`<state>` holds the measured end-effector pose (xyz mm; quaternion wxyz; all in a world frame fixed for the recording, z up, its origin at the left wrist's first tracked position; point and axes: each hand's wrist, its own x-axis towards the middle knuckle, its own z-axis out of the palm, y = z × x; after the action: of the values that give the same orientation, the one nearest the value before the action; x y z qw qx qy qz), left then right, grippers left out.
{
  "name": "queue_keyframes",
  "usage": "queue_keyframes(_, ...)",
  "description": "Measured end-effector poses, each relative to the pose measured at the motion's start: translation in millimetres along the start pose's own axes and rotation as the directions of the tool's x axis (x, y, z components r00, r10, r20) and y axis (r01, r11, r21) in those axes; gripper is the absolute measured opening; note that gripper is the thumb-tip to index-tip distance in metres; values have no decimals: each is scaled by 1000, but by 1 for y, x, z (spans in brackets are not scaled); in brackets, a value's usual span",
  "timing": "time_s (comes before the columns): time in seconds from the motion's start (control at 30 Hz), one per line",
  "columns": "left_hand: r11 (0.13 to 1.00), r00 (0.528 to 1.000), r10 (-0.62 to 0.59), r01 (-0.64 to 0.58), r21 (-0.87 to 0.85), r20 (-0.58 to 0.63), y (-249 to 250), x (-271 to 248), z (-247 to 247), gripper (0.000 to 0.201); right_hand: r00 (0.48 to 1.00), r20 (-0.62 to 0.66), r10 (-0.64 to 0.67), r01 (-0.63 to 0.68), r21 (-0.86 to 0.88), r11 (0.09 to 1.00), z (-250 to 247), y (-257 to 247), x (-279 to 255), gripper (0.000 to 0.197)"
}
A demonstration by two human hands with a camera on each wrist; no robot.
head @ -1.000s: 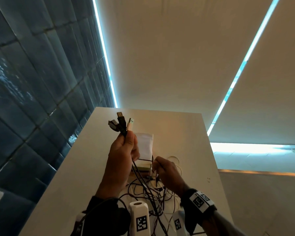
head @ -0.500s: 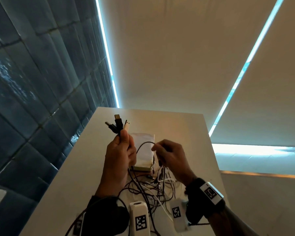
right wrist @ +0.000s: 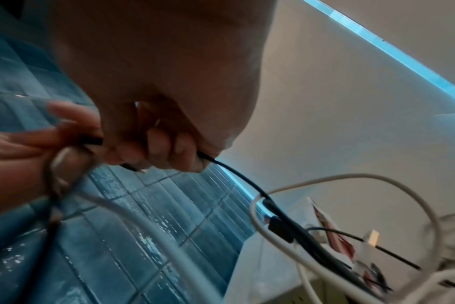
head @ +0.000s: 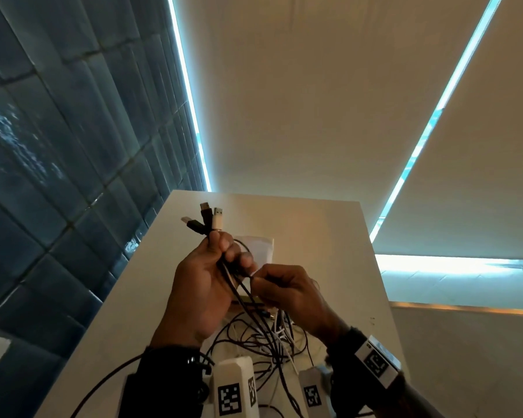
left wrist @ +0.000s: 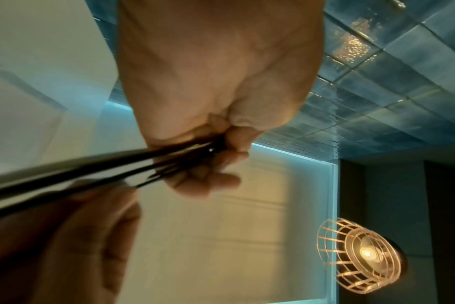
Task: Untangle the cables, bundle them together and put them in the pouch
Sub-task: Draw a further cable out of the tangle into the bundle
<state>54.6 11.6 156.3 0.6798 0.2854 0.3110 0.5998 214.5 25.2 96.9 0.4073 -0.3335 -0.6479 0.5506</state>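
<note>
My left hand (head: 221,254) is raised over the table and grips a bunch of cables just below their USB plugs (head: 207,217), two black and one white, which stick up above the fist. The cables (head: 248,300) run down from it into a black and white tangle (head: 263,339) on the table. My right hand (head: 280,286) is close beside the left and pinches a thin black cable (right wrist: 237,176). In the left wrist view my left hand (left wrist: 210,156) is curled on the dark cables (left wrist: 91,166). The white pouch (head: 260,247) lies behind the hands, mostly hidden.
The white table (head: 314,236) ends at a far edge and a right edge. A blue tiled wall (head: 58,176) runs along its left side. Two white tagged blocks (head: 234,387) stand at the near edge among the loose cables.
My right hand has risen from the tangle with a black cable and moved left up to the left hand. The left hand has held the plugs steady.
</note>
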Motion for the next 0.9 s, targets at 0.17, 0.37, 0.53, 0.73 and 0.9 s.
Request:
queue_keyframes(0.17, 982, 990, 139, -137, 131, -6, 0, 2, -1, 31, 994, -60, 91, -97, -121, 988, -7, 43, -4, 22)
queue_keyframes(0.37, 979, 986, 168, -167, 115, 5, -1, 3, -3, 28, 986, -126, 107, -130, -195, 972, -11, 65, -3, 25)
queue_keyframes(0.53, 973, 984, 180, -178, 147, 3, 2, 0, -4, 28, 972, -166, 166, -199, -208, 958, -12, 91, -6, 32)
queue_keyframes(0.73, 960, 981, 190, -177, 218, -44, 10, 1, -7, 31, 932, -266, 247, -320, -276, 906, -19, 112, -10, 37)
queue_keyframes(0.9, 957, 977, 159, -118, 264, -141, 7, 3, -11, 32, 886, -432, 171, -196, -14, 980, -22, 64, 1, 18)
